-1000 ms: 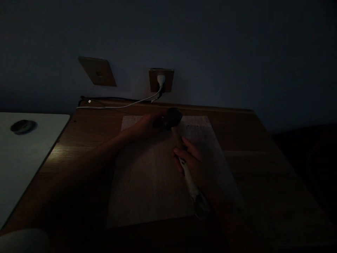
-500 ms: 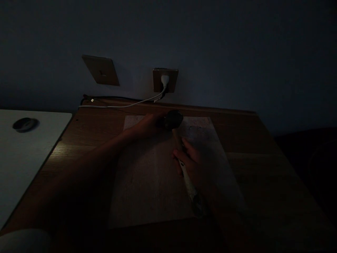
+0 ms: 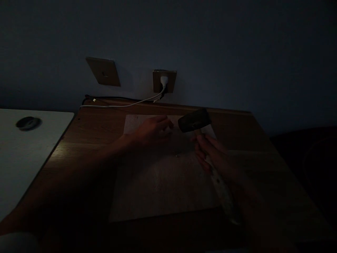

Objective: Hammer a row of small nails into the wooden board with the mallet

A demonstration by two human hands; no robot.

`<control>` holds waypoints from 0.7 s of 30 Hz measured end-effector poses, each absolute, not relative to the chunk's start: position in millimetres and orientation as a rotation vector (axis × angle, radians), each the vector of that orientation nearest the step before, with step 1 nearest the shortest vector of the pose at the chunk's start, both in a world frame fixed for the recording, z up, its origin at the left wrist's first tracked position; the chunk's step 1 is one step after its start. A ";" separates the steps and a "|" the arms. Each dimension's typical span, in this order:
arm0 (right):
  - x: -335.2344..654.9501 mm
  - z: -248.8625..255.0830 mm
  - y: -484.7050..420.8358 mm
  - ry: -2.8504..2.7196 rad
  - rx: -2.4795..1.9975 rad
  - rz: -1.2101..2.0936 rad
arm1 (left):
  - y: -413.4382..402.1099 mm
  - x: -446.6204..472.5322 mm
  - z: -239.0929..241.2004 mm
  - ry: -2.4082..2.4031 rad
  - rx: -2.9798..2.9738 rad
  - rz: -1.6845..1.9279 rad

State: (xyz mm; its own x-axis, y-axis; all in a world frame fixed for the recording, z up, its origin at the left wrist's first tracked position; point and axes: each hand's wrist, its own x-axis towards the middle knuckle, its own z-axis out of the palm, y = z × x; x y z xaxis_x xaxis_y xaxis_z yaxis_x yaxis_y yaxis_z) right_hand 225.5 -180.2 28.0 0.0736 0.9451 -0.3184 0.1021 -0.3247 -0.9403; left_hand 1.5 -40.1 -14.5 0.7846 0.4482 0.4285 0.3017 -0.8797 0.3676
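Note:
The scene is very dark. My right hand (image 3: 210, 154) is closed around the pale handle of a hammer (image 3: 195, 120), whose dark head hangs above the far right part of a pale board (image 3: 158, 182) on the wooden table (image 3: 86, 137). My left hand (image 3: 152, 129) reaches across the board's far end, its fingers pinched together just left of the hammer head. Whatever those fingers hold is too small and dark to make out.
A wall socket (image 3: 164, 80) with a white plug and a white cable (image 3: 126, 104) runs along the table's back edge. A second wall plate (image 3: 103, 72) sits to its left. A white surface (image 3: 23, 147) with a dark round object (image 3: 28, 123) adjoins the table's left side.
The hammer head has lifted off the spot by my left fingers and swung to the right and up. My right hand moved right with it. My left hand stayed at the board's far end.

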 end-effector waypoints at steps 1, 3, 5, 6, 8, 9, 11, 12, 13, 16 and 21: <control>230.0 27.5 -177.3 -1.141 -1.614 1.309 | -51.0 1.9 -10.9 0.453 2.789 0.683; 236.0 24.9 -171.2 -1.307 -1.712 1.179 | -69.1 2.9 -6.7 0.193 2.964 0.549; 238.7 21.5 -166.1 -1.465 -1.774 1.044 | -79.3 3.8 -7.4 0.025 3.067 0.465; 239.2 19.8 -164.4 -1.527 -1.793 0.994 | -81.6 4.2 -9.2 -0.013 3.089 0.450; 238.9 16.6 -162.8 -1.613 -1.817 0.929 | -82.2 4.7 -14.2 -0.055 3.108 0.464; 238.3 15.0 -162.8 -1.644 -1.824 0.907 | -81.6 5.1 -16.6 -0.069 3.118 0.483; 236.3 11.8 -163.7 -1.704 -1.840 0.870 | -80.7 6.5 -19.8 -0.076 3.151 0.521; 235.3 10.1 -164.3 -1.726 -1.853 0.855 | -80.6 7.5 -20.4 -0.076 3.170 0.545; 234.2 8.5 -164.8 -1.743 -1.867 0.852 | -80.8 8.7 -20.6 -0.073 3.187 0.575; 232.7 3.6 -165.1 -1.756 -1.889 0.882 | -81.7 12.4 -20.0 -0.108 3.213 0.674; 234.6 -3.8 -163.1 -1.721 -1.908 0.870 | -80.7 17.3 -23.7 -0.158 3.188 0.718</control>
